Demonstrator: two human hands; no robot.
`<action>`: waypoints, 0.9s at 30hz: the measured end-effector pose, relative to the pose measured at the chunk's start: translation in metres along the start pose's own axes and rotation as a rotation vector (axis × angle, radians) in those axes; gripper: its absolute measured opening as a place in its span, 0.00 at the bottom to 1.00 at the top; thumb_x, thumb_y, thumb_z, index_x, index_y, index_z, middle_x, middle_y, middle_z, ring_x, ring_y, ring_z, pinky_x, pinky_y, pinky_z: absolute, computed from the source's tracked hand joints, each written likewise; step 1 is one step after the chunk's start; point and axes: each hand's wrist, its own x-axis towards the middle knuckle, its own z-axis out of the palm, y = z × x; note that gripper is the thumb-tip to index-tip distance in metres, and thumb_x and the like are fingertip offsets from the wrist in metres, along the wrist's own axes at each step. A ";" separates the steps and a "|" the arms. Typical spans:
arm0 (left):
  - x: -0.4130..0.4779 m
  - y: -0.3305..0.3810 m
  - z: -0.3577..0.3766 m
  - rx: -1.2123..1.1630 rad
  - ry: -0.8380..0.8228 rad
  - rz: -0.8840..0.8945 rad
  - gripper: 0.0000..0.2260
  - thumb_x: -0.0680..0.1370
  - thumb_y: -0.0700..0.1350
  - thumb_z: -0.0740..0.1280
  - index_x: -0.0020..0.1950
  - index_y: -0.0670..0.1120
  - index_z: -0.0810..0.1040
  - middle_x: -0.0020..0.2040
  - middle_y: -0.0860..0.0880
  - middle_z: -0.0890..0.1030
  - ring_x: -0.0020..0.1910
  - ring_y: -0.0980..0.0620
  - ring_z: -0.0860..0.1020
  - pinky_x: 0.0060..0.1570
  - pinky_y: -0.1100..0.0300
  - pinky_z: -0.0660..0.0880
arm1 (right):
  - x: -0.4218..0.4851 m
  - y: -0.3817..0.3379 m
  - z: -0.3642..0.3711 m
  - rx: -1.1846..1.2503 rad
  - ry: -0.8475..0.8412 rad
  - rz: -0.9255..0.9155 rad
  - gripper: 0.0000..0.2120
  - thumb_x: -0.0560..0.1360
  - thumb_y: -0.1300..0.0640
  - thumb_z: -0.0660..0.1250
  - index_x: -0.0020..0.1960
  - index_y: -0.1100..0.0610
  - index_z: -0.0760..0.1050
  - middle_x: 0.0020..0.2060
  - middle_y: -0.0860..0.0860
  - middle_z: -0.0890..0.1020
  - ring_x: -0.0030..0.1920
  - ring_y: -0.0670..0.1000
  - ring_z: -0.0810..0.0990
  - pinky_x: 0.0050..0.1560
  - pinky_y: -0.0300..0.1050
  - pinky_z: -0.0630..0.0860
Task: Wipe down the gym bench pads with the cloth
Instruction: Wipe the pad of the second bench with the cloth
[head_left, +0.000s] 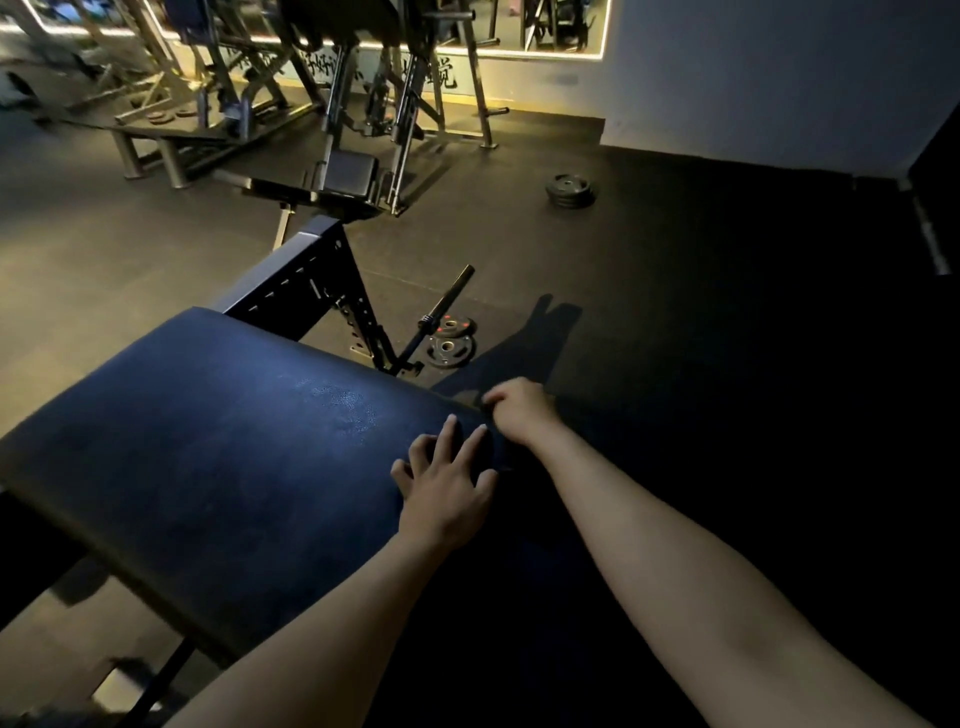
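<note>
While the fingers (451, 434) of the left hand (447, 499) lie spread and flat on the right-hand end of the long dark-blue vinyl bench pad (208, 441), the right hand (522, 410) sits just beyond them at the pad's far corner. Its fingers are curled in and its thumb is tucked against them, pinching something dark. I take that for the cloth, bunched at the corner, though the gloom won't let me swear to it. Both bare forearms reach in from the lower right, close together. Out past the hands the pad runs away to the left with a dull scuffed sheen mid-surface, and that broad stretch looks to be the work ahead. To do it well, I'd say open the cloth out flat under the palm, keep the left hand bracing the pad, and draw long overlapping strokes end to end, rolling over the rounded edges. Beyond, the black steel adjuster frame (317, 280) and the black weight plates (451, 349) sit on the rubber floor.
</note>
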 end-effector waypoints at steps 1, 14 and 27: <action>0.000 0.000 0.000 0.000 0.006 0.008 0.26 0.79 0.61 0.53 0.78 0.62 0.56 0.82 0.52 0.49 0.76 0.48 0.46 0.69 0.41 0.47 | 0.000 -0.016 0.006 0.004 0.013 -0.047 0.15 0.77 0.61 0.61 0.58 0.52 0.83 0.61 0.53 0.81 0.65 0.58 0.76 0.66 0.49 0.70; 0.000 -0.005 -0.005 -0.018 -0.053 0.030 0.27 0.80 0.58 0.56 0.79 0.64 0.54 0.83 0.52 0.46 0.77 0.46 0.45 0.70 0.41 0.47 | -0.067 0.084 -0.028 -0.206 0.288 0.419 0.14 0.78 0.62 0.61 0.60 0.56 0.81 0.61 0.57 0.79 0.61 0.61 0.77 0.59 0.53 0.75; -0.008 -0.022 -0.002 0.038 -0.073 0.125 0.27 0.83 0.60 0.50 0.82 0.58 0.52 0.83 0.50 0.46 0.81 0.47 0.43 0.74 0.44 0.45 | -0.053 -0.019 0.036 -0.045 0.320 -0.137 0.17 0.80 0.63 0.58 0.68 0.59 0.74 0.66 0.54 0.75 0.68 0.55 0.67 0.70 0.47 0.64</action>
